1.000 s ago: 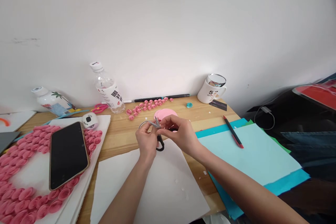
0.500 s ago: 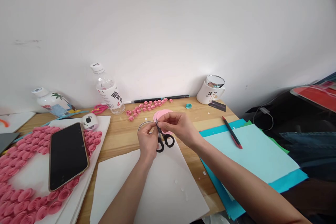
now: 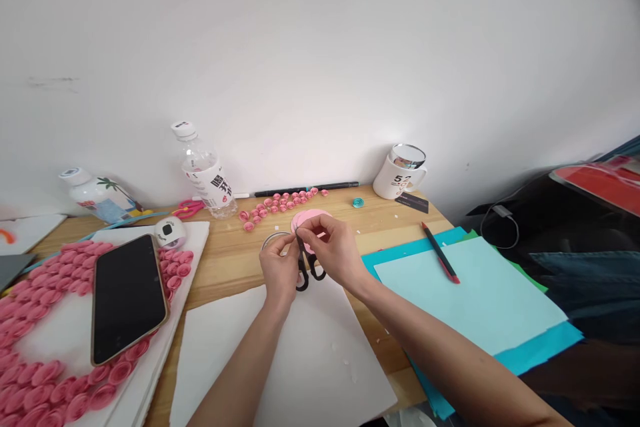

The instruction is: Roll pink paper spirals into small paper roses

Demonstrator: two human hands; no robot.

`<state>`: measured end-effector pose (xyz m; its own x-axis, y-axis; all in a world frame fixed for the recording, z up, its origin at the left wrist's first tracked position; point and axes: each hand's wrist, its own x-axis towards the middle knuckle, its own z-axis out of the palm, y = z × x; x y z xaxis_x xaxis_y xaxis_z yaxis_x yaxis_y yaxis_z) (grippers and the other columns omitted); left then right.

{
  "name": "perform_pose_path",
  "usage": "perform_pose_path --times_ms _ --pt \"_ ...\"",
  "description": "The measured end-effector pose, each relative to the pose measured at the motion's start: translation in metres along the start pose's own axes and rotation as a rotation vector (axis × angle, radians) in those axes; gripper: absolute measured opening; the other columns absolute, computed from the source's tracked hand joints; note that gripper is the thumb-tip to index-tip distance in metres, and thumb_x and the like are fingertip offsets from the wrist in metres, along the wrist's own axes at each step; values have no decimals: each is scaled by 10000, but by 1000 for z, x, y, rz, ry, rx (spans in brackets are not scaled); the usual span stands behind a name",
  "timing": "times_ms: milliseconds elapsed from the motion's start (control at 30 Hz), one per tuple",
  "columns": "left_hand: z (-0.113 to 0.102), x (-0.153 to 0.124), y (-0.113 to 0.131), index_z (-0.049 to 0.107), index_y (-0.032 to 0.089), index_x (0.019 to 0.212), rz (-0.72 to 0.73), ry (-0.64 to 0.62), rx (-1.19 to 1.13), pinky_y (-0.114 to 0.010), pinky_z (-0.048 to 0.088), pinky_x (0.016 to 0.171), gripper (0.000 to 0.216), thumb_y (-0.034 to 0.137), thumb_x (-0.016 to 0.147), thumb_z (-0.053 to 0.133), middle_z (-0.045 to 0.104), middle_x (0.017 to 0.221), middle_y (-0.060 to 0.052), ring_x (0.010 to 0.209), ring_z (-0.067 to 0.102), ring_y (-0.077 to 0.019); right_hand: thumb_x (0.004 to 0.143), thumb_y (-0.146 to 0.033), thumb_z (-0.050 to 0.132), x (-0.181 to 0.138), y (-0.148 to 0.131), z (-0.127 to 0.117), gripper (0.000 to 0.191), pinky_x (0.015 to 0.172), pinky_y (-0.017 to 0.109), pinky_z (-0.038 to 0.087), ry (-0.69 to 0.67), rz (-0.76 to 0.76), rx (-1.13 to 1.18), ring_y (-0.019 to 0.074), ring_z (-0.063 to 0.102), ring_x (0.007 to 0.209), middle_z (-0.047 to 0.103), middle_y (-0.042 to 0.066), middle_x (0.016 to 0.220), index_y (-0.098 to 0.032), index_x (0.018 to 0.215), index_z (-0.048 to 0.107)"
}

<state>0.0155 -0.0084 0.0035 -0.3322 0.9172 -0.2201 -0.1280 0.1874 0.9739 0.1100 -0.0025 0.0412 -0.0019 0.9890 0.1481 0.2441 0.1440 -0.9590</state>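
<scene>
Both hands meet above the far edge of a white paper sheet (image 3: 285,353). Between them is a pair of scissors (image 3: 302,278) with black handles toward me and blades pointing away. My left hand (image 3: 279,270) is closed in a pinch against the blades. My right hand (image 3: 334,247) pinches with thumb and forefinger by the blade tips; whatever is in that pinch is too small to make out. Pink paper circles (image 3: 304,215) lie stacked behind the right hand. A ring-shaped roll (image 3: 273,237) shows partly behind the left hand.
Small pink paper rolls (image 3: 275,202) lie toward the wall, near a plastic bottle (image 3: 207,173). A phone (image 3: 130,297) rests on a board covered in pink paper roses (image 3: 47,393). To the right are a mug (image 3: 397,177), a pen (image 3: 440,252) and blue paper sheets (image 3: 540,347).
My right hand has drawn slightly left and nearer, turning so it covers more of the scissors. The scissors' handles have come a little closer together. The left hand has barely moved.
</scene>
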Motion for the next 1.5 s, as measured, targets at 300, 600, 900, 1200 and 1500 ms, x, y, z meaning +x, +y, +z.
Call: perform_pose_path --times_ms 300,600,900,1200,1500 --pt "1 0 0 676 146 726 -43 9 8 -184 225 264 210 325 625 636 374 356 77 254 284 -49 827 -201 417 -12 3 6 132 594 258 417 62 -269 -364 146 529 732 589 46 858 -194 748 523" --pt "0 4 1 682 123 719 -110 58 -124 -171 214 269 222 293 577 665 513 436 35 275 341 -43 767 -327 526 -13 8 -6 175 547 241 488 -145 64 197 130 545 714 560 43 885 -172 687 539" --pt "-1 3 2 693 125 702 -86 34 -250 -178 288 331 271 322 520 732 601 562 6 339 432 -47 737 -327 588 -12 18 -50 186 597 248 425 -594 168 107 93 474 610 524 -12 663 -157 677 543" --pt "-7 13 1 718 140 713 -75 -68 -388 -208 392 566 257 282 509 781 688 800 -66 638 550 -93 739 -415 553 20 28 -151 263 529 239 306 -774 207 -359 96 393 557 485 -23 610 -166 654 540" --pt "-3 8 7 691 161 718 -256 -294 -590 -236 405 717 145 226 600 745 680 874 -51 900 588 -157 661 -426 637 18 22 -107 244 750 311 427 -218 174 -113 175 563 819 619 31 808 -185 653 597"
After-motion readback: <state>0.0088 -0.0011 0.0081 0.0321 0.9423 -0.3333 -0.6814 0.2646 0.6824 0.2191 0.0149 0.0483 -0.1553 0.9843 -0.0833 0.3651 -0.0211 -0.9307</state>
